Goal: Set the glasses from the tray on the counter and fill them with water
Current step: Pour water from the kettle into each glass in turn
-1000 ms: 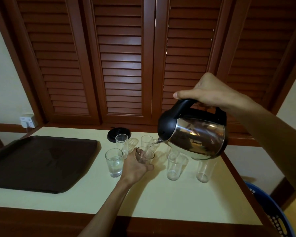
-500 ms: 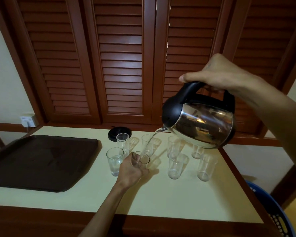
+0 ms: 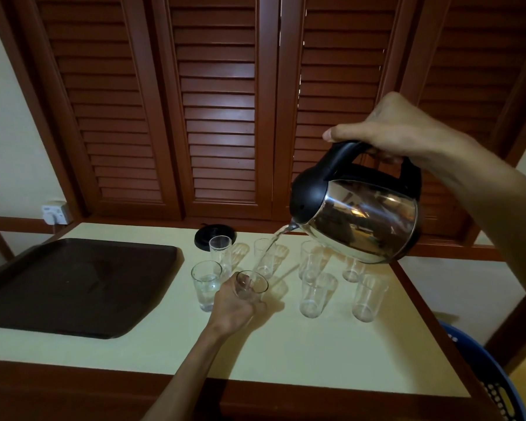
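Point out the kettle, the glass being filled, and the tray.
kettle [image 3: 365, 220], head view, on its shiny steel body.
glass being filled [image 3: 251, 287], head view, on its side just under the rim.
tray [image 3: 73, 284], head view, on its bare dark floor.

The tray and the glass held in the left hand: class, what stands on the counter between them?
In the head view, one glass with water stands between the tray and the held glass gripped by the left hand.
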Motion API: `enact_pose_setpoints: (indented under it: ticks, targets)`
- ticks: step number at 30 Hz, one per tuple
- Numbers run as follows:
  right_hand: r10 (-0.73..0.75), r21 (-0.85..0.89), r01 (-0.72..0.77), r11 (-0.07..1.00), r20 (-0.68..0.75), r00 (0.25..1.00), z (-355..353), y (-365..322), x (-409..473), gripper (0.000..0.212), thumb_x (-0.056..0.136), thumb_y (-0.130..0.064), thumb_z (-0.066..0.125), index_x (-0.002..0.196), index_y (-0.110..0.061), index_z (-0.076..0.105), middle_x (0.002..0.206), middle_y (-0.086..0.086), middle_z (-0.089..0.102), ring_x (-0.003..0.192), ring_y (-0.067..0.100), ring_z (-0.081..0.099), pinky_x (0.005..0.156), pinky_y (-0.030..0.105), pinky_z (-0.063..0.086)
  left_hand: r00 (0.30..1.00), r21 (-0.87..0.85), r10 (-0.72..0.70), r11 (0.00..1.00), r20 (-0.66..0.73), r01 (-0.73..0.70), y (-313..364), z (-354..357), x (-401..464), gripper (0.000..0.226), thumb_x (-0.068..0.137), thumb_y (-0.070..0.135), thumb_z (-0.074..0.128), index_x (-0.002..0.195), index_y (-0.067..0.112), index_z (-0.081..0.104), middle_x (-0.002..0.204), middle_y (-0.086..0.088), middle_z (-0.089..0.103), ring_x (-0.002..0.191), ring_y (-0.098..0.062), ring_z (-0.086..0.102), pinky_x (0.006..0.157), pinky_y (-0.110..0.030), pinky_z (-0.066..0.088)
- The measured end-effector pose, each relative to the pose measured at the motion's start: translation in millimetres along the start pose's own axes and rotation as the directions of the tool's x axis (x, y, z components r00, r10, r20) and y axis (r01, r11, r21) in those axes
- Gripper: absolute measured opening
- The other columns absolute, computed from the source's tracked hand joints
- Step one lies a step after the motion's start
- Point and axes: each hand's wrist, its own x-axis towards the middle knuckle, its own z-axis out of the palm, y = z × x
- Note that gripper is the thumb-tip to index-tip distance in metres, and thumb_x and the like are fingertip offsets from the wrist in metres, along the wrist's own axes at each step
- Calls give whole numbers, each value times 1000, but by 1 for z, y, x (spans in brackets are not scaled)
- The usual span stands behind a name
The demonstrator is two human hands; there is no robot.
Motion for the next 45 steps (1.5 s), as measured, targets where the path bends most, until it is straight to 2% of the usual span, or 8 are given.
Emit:
enact_pose_setpoints:
  ticks: [3,8,12,24,27,30,36,45]
  targets:
    - [8,20,-8,1000,-7,1000,1,3,1,51,76,-55,79,73,-5,70,33,-9,41,27,4,34,44,25,34,1000,-6,-6,1000,-11,6,8,2,-4,54,45,15,83,92,14,56,87,3,66,77,-18,65,84,-52,59]
    - [19,47,-18,999,-33,999,5,10,0,49,76,-54,80,63,-9,65,32,-8,42,27,7,34,42,24,31,998,48,35,998,-43,-33,22,5,-2,49,51,19,83,92,13,57,86,1,64,76,-16,64,70,-30,52]
    - [26,60,-22,998,-52,998,8,17,0,47,75,-54,80,61,-11,65,36,-7,43,30,7,36,42,23,32,996,79,63,995,-60,-58,33,9,-1,46,58,1,85,97,4,60,81,6,63,69,-11,61,64,-20,49]
    - [89,223,-65,973,-96,991,15,41,-4,45,76,-54,80,67,-10,70,41,-6,50,33,7,42,40,22,33,995,49,90,995,-39,-88,77,19,1,55,48,11,85,97,10,62,83,1,73,79,-20,70,72,-32,57]
    - [109,385,-74,920,-69,992,16,55,-9,41,80,-49,79,67,-12,68,44,-6,50,37,10,41,37,23,30,993,-1,110,994,-31,-110,94,18,3,38,64,-6,81,91,14,63,77,3,71,69,-16,66,56,-26,54]
    - [125,559,-73,826,-54,991,18,68,-14,37,82,-45,78,64,-15,66,48,-3,48,39,11,38,37,21,28,989,-16,143,989,-31,-144,112,14,7,36,62,-3,81,91,11,67,76,0,72,61,-12,65,57,-29,53]
    - [210,791,-79,606,-64,976,23,82,-16,31,82,-40,77,91,-10,72,49,-2,44,38,10,35,35,22,27,976,-31,216,976,-34,-217,145,4,9,31,70,-7,80,77,17,63,58,10,70,54,-6,64,52,-20,53]
    - [197,869,-56,492,-48,979,28,91,-16,33,79,-46,77,87,-16,67,48,-3,41,36,11,35,37,23,28,975,-50,223,974,13,-222,152,-7,10,24,70,6,87,89,13,74,87,-5,79,78,-19,72,68,-32,60]
